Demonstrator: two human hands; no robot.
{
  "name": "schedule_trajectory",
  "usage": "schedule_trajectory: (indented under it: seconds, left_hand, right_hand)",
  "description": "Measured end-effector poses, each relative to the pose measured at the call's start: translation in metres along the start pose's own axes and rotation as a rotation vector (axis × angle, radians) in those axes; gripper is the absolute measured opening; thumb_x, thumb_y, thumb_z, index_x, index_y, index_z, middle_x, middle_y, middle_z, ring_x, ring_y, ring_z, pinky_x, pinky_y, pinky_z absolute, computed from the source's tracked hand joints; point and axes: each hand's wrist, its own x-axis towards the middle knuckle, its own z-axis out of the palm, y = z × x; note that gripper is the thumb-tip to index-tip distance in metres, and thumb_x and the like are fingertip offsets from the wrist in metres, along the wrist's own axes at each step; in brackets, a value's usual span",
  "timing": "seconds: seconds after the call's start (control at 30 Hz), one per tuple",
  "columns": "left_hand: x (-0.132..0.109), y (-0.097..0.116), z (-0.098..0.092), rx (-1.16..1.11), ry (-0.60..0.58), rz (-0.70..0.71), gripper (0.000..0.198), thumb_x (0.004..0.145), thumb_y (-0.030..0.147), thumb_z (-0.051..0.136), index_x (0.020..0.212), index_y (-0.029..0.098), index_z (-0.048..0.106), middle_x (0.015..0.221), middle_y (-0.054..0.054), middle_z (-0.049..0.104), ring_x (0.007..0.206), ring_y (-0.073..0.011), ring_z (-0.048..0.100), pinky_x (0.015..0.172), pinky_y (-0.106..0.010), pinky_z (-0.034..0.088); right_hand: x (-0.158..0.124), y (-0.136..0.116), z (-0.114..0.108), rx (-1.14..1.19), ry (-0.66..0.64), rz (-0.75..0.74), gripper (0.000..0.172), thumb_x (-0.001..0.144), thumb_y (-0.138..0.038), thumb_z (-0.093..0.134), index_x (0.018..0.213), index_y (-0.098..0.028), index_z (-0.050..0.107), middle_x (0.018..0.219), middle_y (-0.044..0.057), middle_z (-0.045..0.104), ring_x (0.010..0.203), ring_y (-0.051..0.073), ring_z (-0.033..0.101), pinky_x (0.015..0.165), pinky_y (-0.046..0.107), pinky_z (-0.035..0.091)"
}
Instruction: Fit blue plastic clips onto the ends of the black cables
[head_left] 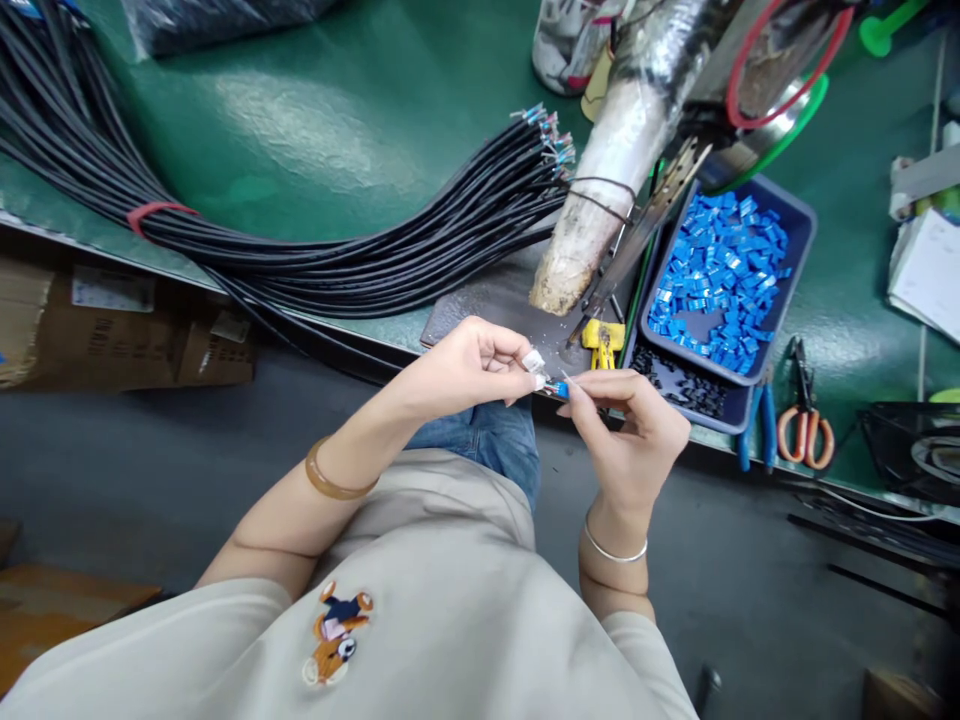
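Over the bench's front edge, my two hands meet fingertip to fingertip. My left hand (480,365) is closed in a pinch, with white wrapping on its thumb and finger tips, on thin coloured wires of a cable; most of the cable is hidden by the hand. A small blue connector (561,389) sits at the end of these wires. My right hand (626,415) pinches at the connector's right side, thumb against forefinger. Just beyond the hands lie a yellow-handled tool (602,340) and a dark board (487,310).
A bundle of black cables (360,265) with stripped ends crosses the green bench (315,110). A wrapped white pipe (592,210) slants down close ahead. To the right are a bin of blue connectors (804,235), blue-handled pliers (759,425) and orange-handled cutters (806,430).
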Motion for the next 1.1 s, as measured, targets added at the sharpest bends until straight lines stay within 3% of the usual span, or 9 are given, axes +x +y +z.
schedule_trajectory:
  seconds: [0.07, 0.13, 0.27, 0.43, 0.53, 0.7, 1.1]
  left_hand:
    - [-0.001, 0.000, 0.000, -0.021, -0.028, -0.013, 0.009, 0.071, 0.015, 0.068, 0.066, 0.010, 0.063, 0.051, 0.005, 0.047, 0.046, -0.0024, 0.035, 0.044, -0.016, 0.025]
    - [-0.002, 0.001, 0.002, -0.039, -0.038, -0.005, 0.009, 0.069, 0.013, 0.069, 0.065, 0.010, 0.061, 0.051, 0.006, 0.043, 0.047, -0.0020, 0.033, 0.044, -0.016, 0.024]
    - [-0.005, 0.002, 0.004, -0.034, 0.008, 0.048, 0.014, 0.073, 0.015, 0.068, 0.065, 0.010, 0.058, 0.055, 0.004, 0.047, 0.052, -0.0033, 0.039, 0.049, -0.015, 0.032]
    - [-0.008, -0.005, 0.004, 0.020, 0.062, 0.090, 0.023, 0.079, 0.029, 0.069, 0.068, 0.011, 0.062, 0.056, 0.003, 0.046, 0.051, -0.0045, 0.038, 0.046, -0.018, 0.028]
    - [-0.007, -0.010, 0.007, 0.051, 0.100, 0.141, 0.025, 0.082, 0.032, 0.067, 0.070, 0.011, 0.065, 0.058, 0.002, 0.046, 0.052, -0.0052, 0.038, 0.047, -0.019, 0.028]
    - [0.001, -0.012, 0.013, 0.056, 0.205, 0.228, 0.018, 0.082, 0.027, 0.066, 0.073, 0.012, 0.068, 0.065, 0.000, 0.056, 0.059, -0.0072, 0.047, 0.057, -0.019, 0.039]
    - [0.009, -0.009, 0.018, 0.062, 0.285, 0.279, 0.012, 0.083, 0.018, 0.062, 0.073, 0.012, 0.066, 0.070, 0.000, 0.060, 0.067, -0.0076, 0.053, 0.063, -0.017, 0.044]
  right_hand:
    - [-0.002, -0.005, -0.004, -0.018, -0.015, -0.025, 0.010, 0.082, -0.013, 0.068, 0.085, -0.022, 0.064, 0.088, -0.001, 0.075, 0.072, 0.012, 0.071, 0.055, 0.022, 0.056]
    - [-0.003, -0.012, -0.006, -0.107, -0.029, -0.147, 0.015, 0.081, -0.010, 0.069, 0.086, -0.023, 0.064, 0.094, -0.001, 0.077, 0.077, 0.012, 0.073, 0.060, 0.021, 0.057]
    - [-0.004, -0.017, -0.005, -0.222, -0.055, -0.303, 0.022, 0.079, -0.007, 0.071, 0.092, -0.023, 0.065, 0.091, -0.001, 0.078, 0.078, 0.012, 0.075, 0.070, 0.022, 0.059]
    - [-0.005, -0.009, -0.002, -0.235, 0.107, -0.209, 0.018, 0.080, -0.010, 0.070, 0.092, -0.024, 0.066, 0.099, 0.001, 0.077, 0.090, 0.016, 0.075, 0.074, 0.026, 0.061]
    - [-0.005, -0.005, 0.002, -0.190, 0.083, -0.154, 0.016, 0.082, -0.011, 0.068, 0.092, -0.023, 0.065, 0.100, 0.003, 0.076, 0.091, 0.017, 0.075, 0.075, 0.029, 0.063]
    - [-0.003, 0.001, 0.010, -0.220, 0.125, -0.232, 0.020, 0.080, -0.007, 0.068, 0.091, -0.023, 0.064, 0.100, 0.003, 0.076, 0.089, 0.016, 0.074, 0.080, 0.029, 0.062]
    - [0.005, 0.005, 0.013, -0.122, 0.120, -0.168, 0.017, 0.079, -0.008, 0.069, 0.088, -0.022, 0.064, 0.104, 0.003, 0.075, 0.093, 0.017, 0.073, 0.083, 0.034, 0.063]
